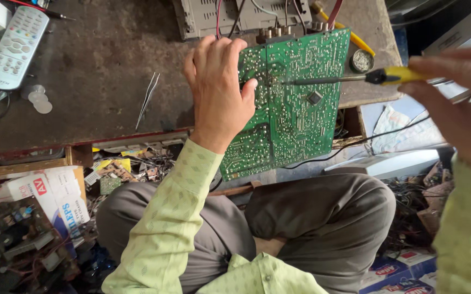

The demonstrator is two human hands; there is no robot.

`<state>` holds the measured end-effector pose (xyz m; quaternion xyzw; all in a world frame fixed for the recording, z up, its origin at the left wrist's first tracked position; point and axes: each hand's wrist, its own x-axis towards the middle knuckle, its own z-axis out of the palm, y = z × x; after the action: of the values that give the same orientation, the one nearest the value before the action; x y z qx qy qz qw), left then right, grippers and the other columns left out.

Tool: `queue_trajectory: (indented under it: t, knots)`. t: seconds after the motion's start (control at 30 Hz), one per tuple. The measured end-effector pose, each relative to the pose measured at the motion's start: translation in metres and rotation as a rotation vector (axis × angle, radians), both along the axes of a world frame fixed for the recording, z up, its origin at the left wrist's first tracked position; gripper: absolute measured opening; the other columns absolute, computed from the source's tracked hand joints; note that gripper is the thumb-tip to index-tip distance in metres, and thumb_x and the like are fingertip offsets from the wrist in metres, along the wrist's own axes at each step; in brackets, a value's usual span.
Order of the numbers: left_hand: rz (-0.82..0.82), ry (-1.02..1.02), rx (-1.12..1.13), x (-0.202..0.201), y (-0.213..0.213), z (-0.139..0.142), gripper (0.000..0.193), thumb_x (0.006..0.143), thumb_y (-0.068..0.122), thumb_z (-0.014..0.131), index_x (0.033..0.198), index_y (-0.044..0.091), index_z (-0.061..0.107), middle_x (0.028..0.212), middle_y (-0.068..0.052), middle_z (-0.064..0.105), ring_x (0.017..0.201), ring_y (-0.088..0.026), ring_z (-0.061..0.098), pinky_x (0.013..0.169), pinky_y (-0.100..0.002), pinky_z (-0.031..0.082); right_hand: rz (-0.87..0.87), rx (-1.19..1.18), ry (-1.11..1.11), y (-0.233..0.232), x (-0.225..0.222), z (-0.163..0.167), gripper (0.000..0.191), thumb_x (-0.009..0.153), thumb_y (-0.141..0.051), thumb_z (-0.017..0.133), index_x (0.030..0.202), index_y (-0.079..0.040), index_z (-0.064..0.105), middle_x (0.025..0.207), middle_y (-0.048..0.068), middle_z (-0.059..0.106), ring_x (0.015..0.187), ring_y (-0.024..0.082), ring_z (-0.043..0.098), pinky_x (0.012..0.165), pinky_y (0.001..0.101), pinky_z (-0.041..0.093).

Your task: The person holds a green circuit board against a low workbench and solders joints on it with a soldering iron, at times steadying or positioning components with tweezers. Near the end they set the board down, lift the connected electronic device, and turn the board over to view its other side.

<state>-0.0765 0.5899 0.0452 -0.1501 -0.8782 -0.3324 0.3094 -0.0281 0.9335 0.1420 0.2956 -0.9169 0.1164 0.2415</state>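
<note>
The left hand [219,90] holds a green circuit board [295,103] by its left edge, with the fingers curled over the top and the thumb pressing on the solder side, so the board stands tilted, leaning from the edge of the dark workbench [99,71] down toward the person's lap. The right hand [459,103] grips a soldering iron [355,79] by its yellow handle, the fingers closed around it, and the long metal tip reaches across the board to a point just beside the left thumb, near the upper middle of the board. I cannot tell if the tip really touches the solder joint or stays just above it. By my judgement the step in hand is working on one joint of the board with the hot tip, and the next move calls for a steady left hand and a small, exact move of the tip, because the thumb is very near to it. Behind the board lies a grey device chassis [208,19] with wires going to the board. A small round tin [362,61] sits on the bench just right of the board. A pair of tweezers [148,98] and a white remote control [15,46] lie on the bench, well apart to the left.
</note>
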Motion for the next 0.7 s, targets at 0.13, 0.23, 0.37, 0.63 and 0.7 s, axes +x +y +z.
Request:
queue_trajectory:
  t: [0.13,0.23,0.37,0.63,0.7]
  knots:
    - [0.002,-0.021,0.021,-0.005,-0.013,-0.002,0.063,0.076,0.014,0.087,0.129,0.008,0.051,0.129,-0.010,0.055,0.136,-0.035,0.043,0.118,-0.054,0.025,0.175,0.153,0.075,0.005,-0.075,0.011,0.040,0.084,-0.004,0.093,0.118,0.004,0.074,0.105,0.019,0.067,0.093,0.029,0.065,0.078,0.0346,0.049]
    - [0.010,-0.023,0.044,-0.008,-0.020,-0.004,0.066,0.075,0.014,0.087,0.129,0.008,0.050,0.130,-0.010,0.053,0.138,-0.035,0.043,0.118,-0.054,0.024,0.196,0.190,-0.009,0.002,-0.103,0.013,0.038,0.096,-0.010,0.089,0.129,-0.001,0.073,0.111,0.014,0.065,0.096,0.021,0.063,0.082,0.0276,0.049]
    - [0.024,-0.034,0.052,-0.014,-0.027,-0.005,0.067,0.074,0.013,0.087,0.129,0.009,0.049,0.129,-0.009,0.053,0.139,-0.035,0.042,0.119,-0.054,0.024,0.174,0.232,-0.035,-0.019,-0.118,0.013,0.037,0.093,-0.012,0.093,0.124,-0.003,0.075,0.110,0.014,0.067,0.095,0.021,0.065,0.080,0.0280,0.051]
    - [0.027,-0.049,0.074,-0.014,-0.037,-0.007,0.066,0.075,0.013,0.087,0.129,0.009,0.050,0.129,-0.009,0.052,0.140,-0.035,0.041,0.120,-0.054,0.023,0.194,0.201,-0.016,-0.061,-0.118,0.017,0.037,0.089,-0.010,0.093,0.121,-0.001,0.076,0.108,0.016,0.068,0.095,0.024,0.065,0.076,0.0303,0.050]
    - [0.027,-0.048,0.077,-0.014,-0.037,-0.006,0.066,0.074,0.013,0.087,0.129,0.009,0.050,0.129,-0.009,0.052,0.140,-0.035,0.041,0.120,-0.054,0.023,0.273,0.173,-0.076,-0.064,-0.124,0.020,0.034,0.096,-0.011,0.092,0.124,-0.002,0.074,0.108,0.012,0.068,0.092,0.018,0.064,0.076,0.0258,0.050]
